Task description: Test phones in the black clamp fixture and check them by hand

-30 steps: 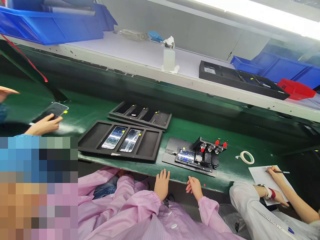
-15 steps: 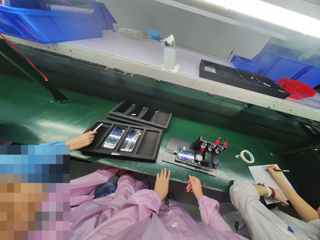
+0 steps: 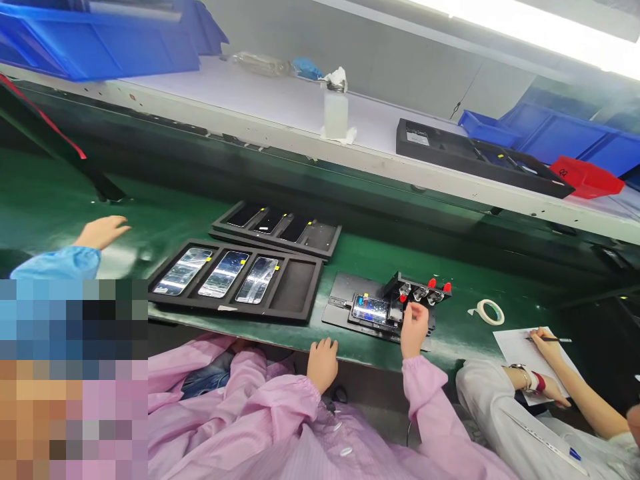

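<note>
The green conveyor belt (image 3: 450,267) runs the whole width of the bench, with a white shelf (image 3: 280,107) above it carrying blue bins (image 3: 100,40), a long black tray (image 3: 475,157), a red bin (image 3: 585,177) and a white plastic bottle (image 3: 335,113). On the belt in front of the seated person in pink lies a black foam tray (image 3: 300,293) with four compartments: the three on the left each hold a phone (image 3: 258,280) lying face up and catching the light, and the rightmost one has nothing in it. Just behind it sits a second black tray (image 3: 327,237) with darker phones in its slots. To the right of the foam tray, and apart from it, is a black fixture plate (image 3: 340,307) with a phone (image 3: 371,309) clamped flat in its middle and a block of red-knobbed clamps (image 3: 425,293) at its right end. The right hand (image 3: 414,328) is raised over the fixture's right end, fingers curled at the clamp block near the phone; I cannot tell whether they actually pinch anything. The left hand (image 3: 323,363) rests loose and open on the near edge of the belt, holding nothing. At the far left a co-worker's hand (image 3: 103,231) in a blue sleeve hovers over the belt, spread and holding nothing. At the right another person's hand (image 3: 543,341) holds a pen on a sheet of paper (image 3: 515,347), with a roll of tape (image 3: 490,311) lying just beyond it.
</note>
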A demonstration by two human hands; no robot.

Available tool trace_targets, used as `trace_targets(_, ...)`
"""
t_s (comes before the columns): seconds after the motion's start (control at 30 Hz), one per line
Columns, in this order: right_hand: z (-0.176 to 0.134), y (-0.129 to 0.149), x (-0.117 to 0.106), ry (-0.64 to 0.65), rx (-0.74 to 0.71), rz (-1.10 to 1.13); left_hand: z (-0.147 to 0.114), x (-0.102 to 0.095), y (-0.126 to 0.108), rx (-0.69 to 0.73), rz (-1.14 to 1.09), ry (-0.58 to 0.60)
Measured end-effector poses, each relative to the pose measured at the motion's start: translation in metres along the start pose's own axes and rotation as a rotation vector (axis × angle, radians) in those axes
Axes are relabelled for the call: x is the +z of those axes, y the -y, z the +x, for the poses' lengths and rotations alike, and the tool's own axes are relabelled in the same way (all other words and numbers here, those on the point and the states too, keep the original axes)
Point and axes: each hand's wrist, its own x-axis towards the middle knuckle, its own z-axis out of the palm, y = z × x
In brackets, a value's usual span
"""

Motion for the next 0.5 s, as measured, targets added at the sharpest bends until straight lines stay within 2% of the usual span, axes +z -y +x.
trace_targets(0.1,0.024,0.013,0.008,0.022,-0.037,-0.102,0.029,-0.016,-0.003,-0.021,-0.156,-0.119)
trace_targets(0.2,0.032,0.010,0.012,0.045,-0.013,-0.140,0.068,-0.027,-0.004,0.001,-0.177,-0.161)
trace_targets(0.33,0.037,0.005,0.011,0.104,0.005,-0.156,0.112,-0.029,0.000,0.087,-0.162,-0.128)
trace_targets(0.5,0.035,0.013,0.005,0.159,-0.005,-0.199,0.132,-0.029,0.005,0.174,-0.131,-0.085)
